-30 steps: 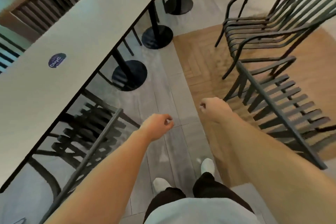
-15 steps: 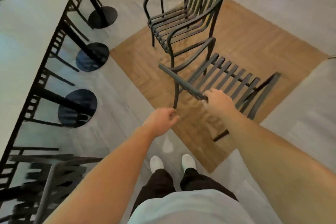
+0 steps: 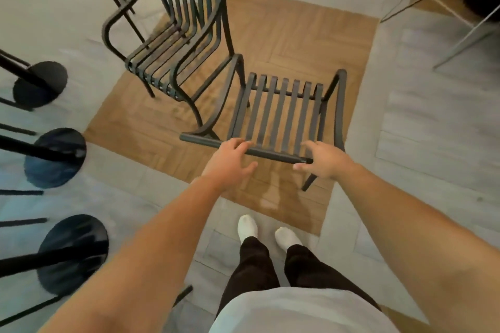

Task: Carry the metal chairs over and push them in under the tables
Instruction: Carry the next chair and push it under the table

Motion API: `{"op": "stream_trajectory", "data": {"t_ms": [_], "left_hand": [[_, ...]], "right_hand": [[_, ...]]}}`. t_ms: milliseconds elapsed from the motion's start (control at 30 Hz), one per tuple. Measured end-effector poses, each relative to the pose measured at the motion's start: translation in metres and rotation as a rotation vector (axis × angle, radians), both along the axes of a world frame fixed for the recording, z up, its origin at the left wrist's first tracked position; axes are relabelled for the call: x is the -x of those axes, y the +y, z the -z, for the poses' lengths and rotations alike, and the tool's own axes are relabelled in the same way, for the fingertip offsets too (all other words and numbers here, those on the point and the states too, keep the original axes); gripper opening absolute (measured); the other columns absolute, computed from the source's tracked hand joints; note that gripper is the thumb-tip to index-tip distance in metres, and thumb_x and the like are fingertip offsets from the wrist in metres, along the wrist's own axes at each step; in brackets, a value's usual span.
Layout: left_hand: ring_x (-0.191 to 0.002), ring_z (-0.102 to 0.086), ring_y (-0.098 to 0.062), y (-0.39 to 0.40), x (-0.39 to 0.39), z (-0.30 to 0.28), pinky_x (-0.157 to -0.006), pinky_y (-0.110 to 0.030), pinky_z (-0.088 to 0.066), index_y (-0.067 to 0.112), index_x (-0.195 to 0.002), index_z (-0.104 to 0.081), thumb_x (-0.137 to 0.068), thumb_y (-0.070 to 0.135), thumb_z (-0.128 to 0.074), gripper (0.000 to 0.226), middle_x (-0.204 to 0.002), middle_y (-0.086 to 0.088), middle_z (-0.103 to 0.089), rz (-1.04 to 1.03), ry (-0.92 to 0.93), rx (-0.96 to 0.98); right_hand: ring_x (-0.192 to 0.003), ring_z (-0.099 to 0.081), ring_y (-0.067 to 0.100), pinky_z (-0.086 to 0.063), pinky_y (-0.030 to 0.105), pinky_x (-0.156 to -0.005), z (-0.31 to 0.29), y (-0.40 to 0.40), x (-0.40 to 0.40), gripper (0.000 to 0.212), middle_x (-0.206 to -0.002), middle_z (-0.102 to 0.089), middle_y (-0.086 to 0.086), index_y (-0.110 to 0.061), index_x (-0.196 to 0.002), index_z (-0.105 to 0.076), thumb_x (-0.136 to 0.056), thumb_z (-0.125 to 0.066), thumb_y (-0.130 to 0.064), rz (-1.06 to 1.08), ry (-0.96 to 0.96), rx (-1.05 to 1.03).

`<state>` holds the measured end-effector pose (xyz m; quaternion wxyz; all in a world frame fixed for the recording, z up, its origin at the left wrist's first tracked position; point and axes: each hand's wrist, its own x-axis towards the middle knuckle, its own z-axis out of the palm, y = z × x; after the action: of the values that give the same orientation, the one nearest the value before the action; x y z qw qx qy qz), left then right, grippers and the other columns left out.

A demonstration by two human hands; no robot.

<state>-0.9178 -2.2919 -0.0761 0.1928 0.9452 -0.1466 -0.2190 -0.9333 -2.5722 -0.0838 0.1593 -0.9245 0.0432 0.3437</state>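
Note:
A dark metal slatted chair point(image 3: 281, 113) stands on the wooden floor patch right in front of me, its top back rail nearest to me. My left hand point(image 3: 230, 162) lies on the left part of that rail, fingers spread over it and thumb below. My right hand point(image 3: 323, 159) is at the rail's right end, which sits between its straight fingers and thumb. Neither hand is closed round the rail. Behind and left of this chair stands a stack of the same metal chairs point(image 3: 173, 62).
Round black table bases point(image 3: 55, 157) with black posts line the left edge over grey tiles. A light metal frame point(image 3: 460, 21) and a dark round object stand at the far right. My feet in white socks point(image 3: 247, 227) are on the tiles behind the chair.
I have turned from the table toward the chair. Both hands went from loose fists to spread fingers. The left hand reached forward onto the back rail, where the right had arrived before it.

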Motion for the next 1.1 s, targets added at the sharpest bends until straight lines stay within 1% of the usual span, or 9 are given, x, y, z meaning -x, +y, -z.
{"op": "stream_trajectory", "data": {"t_ms": [100, 233, 333, 467, 567, 667, 733, 867, 1100], "left_hand": [[-0.147, -0.032, -0.023, 0.007, -0.032, 0.008, -0.121, -0.042, -0.033, 0.026, -0.157, -0.041, -0.096, 0.054, -0.064, 0.071, -0.158, -0.002, -0.040, 0.111, -0.004, -0.031], [-0.144, -0.036, -0.028, 0.013, -0.063, 0.019, -0.120, -0.047, -0.034, 0.027, -0.158, -0.038, -0.094, 0.055, -0.066, 0.076, -0.156, -0.003, -0.042, 0.203, 0.043, -0.129], [-0.142, -0.039, -0.029, 0.018, -0.076, 0.032, -0.119, -0.049, -0.036, 0.029, -0.157, -0.038, -0.093, 0.053, -0.068, 0.075, -0.155, -0.003, -0.044, 0.234, 0.090, -0.154], [-0.136, -0.046, -0.029, 0.021, -0.087, 0.045, -0.115, -0.049, -0.039, 0.029, -0.155, -0.042, -0.093, 0.054, -0.068, 0.072, -0.150, -0.002, -0.049, 0.308, 0.091, -0.192], [-0.128, -0.053, -0.027, 0.020, -0.089, 0.048, -0.105, -0.046, -0.047, 0.030, -0.152, -0.046, -0.096, 0.049, -0.065, 0.062, -0.141, -0.001, -0.055, 0.331, 0.086, -0.245], [-0.105, -0.063, -0.023, 0.019, -0.091, 0.047, -0.086, -0.040, -0.056, 0.031, -0.138, -0.059, -0.099, 0.037, -0.063, 0.039, -0.116, 0.002, -0.063, 0.323, 0.067, -0.310], [-0.093, -0.065, -0.021, 0.018, -0.090, 0.045, -0.079, -0.038, -0.058, 0.031, -0.127, -0.066, -0.100, 0.034, -0.061, 0.027, -0.102, 0.004, -0.066, 0.327, 0.069, -0.345], [-0.085, -0.066, -0.021, 0.017, -0.088, 0.042, -0.076, -0.038, -0.059, 0.031, -0.120, -0.068, -0.101, 0.033, -0.059, 0.021, -0.093, 0.003, -0.068, 0.302, 0.063, -0.360], [-0.087, -0.066, -0.023, 0.016, -0.082, 0.038, -0.077, -0.038, -0.058, 0.030, -0.123, -0.066, -0.103, 0.031, -0.056, 0.022, -0.095, 0.001, -0.068, 0.303, 0.107, -0.381]], "right_hand": [[-0.133, -0.052, 0.029, -0.048, 0.043, -0.105, 0.008, -0.001, 0.001, 0.088, -0.152, -0.049, 0.005, -0.025, -0.157, -0.035, -0.087, -0.067, -0.068, 0.047, 0.020, 0.011], [-0.131, -0.054, 0.030, -0.048, 0.042, -0.106, 0.017, 0.008, 0.001, 0.079, -0.148, -0.054, 0.007, -0.021, -0.156, -0.039, -0.092, -0.069, -0.055, 0.103, 0.028, 0.024], [-0.120, -0.059, 0.029, -0.051, 0.044, -0.100, 0.023, 0.017, 0.000, 0.067, -0.136, -0.060, 0.007, -0.020, -0.150, -0.047, -0.093, -0.070, -0.048, 0.125, 0.021, 0.035], [-0.108, -0.063, 0.026, -0.055, 0.042, -0.093, 0.031, 0.028, -0.001, 0.051, -0.123, -0.065, 0.003, -0.024, -0.138, -0.053, -0.094, -0.067, -0.045, 0.130, 0.025, 0.092], [-0.102, -0.064, 0.025, -0.056, 0.043, -0.091, 0.035, 0.032, -0.001, 0.041, -0.113, -0.066, 0.001, -0.024, -0.131, -0.057, -0.095, -0.064, -0.042, 0.136, 0.029, 0.155], [-0.099, -0.065, 0.026, -0.058, 0.044, -0.091, 0.037, 0.036, -0.003, 0.034, -0.109, -0.067, 0.003, -0.023, -0.129, -0.059, -0.098, -0.063, -0.036, 0.163, 0.052, 0.200], [-0.098, -0.065, 0.026, -0.058, 0.044, -0.092, 0.038, 0.039, -0.005, 0.033, -0.108, -0.068, 0.003, -0.022, -0.129, -0.060, -0.099, -0.064, -0.032, 0.176, 0.065, 0.224], [-0.101, -0.065, 0.028, -0.057, 0.043, -0.094, 0.038, 0.043, -0.008, 0.034, -0.110, -0.067, 0.007, -0.020, -0.132, -0.061, -0.099, -0.063, -0.026, 0.207, 0.096, 0.266], [-0.094, -0.066, 0.028, -0.059, 0.044, -0.092, 0.040, 0.044, -0.008, 0.027, -0.100, -0.066, 0.007, -0.017, -0.126, -0.063, -0.098, -0.064, -0.018, 0.214, 0.132, 0.292]]}}
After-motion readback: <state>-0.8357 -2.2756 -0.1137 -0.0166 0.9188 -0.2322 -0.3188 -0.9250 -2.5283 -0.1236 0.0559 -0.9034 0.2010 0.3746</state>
